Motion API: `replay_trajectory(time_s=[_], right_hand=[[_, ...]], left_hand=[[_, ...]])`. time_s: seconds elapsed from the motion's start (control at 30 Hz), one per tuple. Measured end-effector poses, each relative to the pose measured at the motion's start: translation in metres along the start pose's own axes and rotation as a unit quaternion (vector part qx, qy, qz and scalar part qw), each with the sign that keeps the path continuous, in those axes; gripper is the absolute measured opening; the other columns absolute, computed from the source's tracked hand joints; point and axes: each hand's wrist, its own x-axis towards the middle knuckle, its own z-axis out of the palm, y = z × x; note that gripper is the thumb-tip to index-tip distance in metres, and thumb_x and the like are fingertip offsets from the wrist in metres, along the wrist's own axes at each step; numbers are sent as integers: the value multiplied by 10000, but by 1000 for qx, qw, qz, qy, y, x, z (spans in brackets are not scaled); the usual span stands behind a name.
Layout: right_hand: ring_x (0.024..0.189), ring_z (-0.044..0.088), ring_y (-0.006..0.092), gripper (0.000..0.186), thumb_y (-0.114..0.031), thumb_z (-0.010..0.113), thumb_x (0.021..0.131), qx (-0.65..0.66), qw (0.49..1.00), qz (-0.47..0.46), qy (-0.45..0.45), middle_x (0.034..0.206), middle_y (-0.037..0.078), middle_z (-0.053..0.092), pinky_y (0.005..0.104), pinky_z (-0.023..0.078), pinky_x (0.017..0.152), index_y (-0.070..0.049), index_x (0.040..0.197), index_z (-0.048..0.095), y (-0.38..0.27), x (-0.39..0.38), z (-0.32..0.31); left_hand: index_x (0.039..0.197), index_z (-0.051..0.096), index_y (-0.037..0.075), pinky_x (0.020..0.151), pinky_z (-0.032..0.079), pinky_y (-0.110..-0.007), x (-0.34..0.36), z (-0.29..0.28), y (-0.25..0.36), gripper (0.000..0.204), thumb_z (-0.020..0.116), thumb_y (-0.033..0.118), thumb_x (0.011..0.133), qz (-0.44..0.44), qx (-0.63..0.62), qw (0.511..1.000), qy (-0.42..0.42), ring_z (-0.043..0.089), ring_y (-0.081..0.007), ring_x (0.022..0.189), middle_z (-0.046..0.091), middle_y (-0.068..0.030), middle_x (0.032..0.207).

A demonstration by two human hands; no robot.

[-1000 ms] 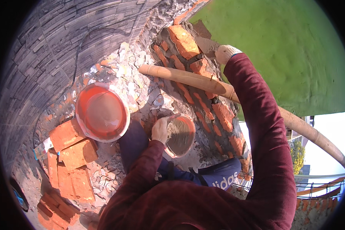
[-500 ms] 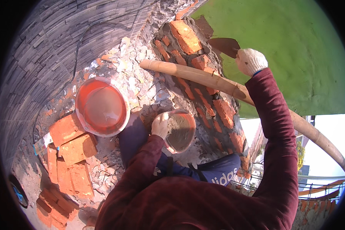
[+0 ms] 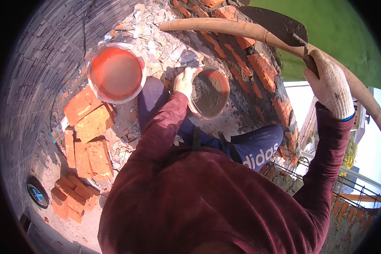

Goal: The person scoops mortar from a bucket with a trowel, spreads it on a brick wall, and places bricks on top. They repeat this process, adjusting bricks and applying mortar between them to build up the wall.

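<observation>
My right hand [image 3: 333,86], in a pale knitted glove, is closed round the handle of a trowel [image 3: 279,26]. The trowel's broad dark blade is up above a bamboo pole [image 3: 228,26], pointing to the upper left. Lower down, my left hand [image 3: 183,83], also pale-gloved, grips the left rim of a small round bucket [image 3: 227,91]. Grey wet mortar [image 3: 208,93] lies inside this bucket, smeared up its walls. To the right of the bucket runs a brick wall [image 3: 264,74] of orange bricks with grey mortar joints.
A larger red bucket [image 3: 143,78] of cloudy liquid stands at left on rubble [image 3: 163,46]. Loose orange bricks [image 3: 89,122] are stacked below it, with another brick pile [image 3: 74,197] nearer. The bamboo pole slants across the right side, before a green surface [image 3: 326,25]. Grey stone-patterned wall [image 3: 42,72] borders the left.
My right hand has drawn the trowel back from the green surface, to the right and nearer me. My left hand stays on the mortar bucket. The whole view has shifted.
</observation>
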Motion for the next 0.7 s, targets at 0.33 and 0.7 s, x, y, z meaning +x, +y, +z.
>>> replay_trajectory(time_s=[0.33, 0.7], right_hand=[[846, 741, 365, 398, -117, 634, 922, 41, 998, 4, -40, 991, 194, 674, 484, 600, 682, 6, 1289, 543, -58, -101, 348], [926, 763, 376, 452, -111, 646, 921, 165, 971, 34, -171, 1085, 225, 695, 467, 621, 722, 11, 1331, 499, -73, -134, 348]], left_hand=[[1236, 737, 32, 971, 493, -384, 52, 19, -20, 505, 460, 416, 1060, 130, 306, 941, -70, 671, -244, 1089, 741, -120, 1209], [1125, 763, 64, 881, 533, -427, 111, -48, -48, 357, 542, 310, 990, 232, 781, 561, -145, 710, -284, 1015, 756, -137, 1112]])
